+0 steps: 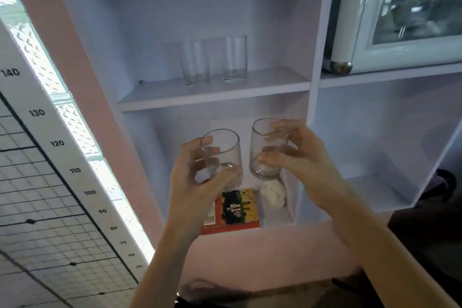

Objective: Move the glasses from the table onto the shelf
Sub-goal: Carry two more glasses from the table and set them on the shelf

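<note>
fingers (210, 151) gripping two glasses (221, 155), two shelved glasses (235, 60)

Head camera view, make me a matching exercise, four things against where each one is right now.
Things:
1. Glass in the left hand
2. Glass in the right hand
3. Two glasses on the shelf
4. Colourful booklet

Places:
A. Lying flat in the lower compartment
B. Standing on the upper shelf board
C. Held up on the left, tilted
D. Held up on the right, nearer the divider

Pairs: 1-C, 2-D, 3-B, 4-A
</note>
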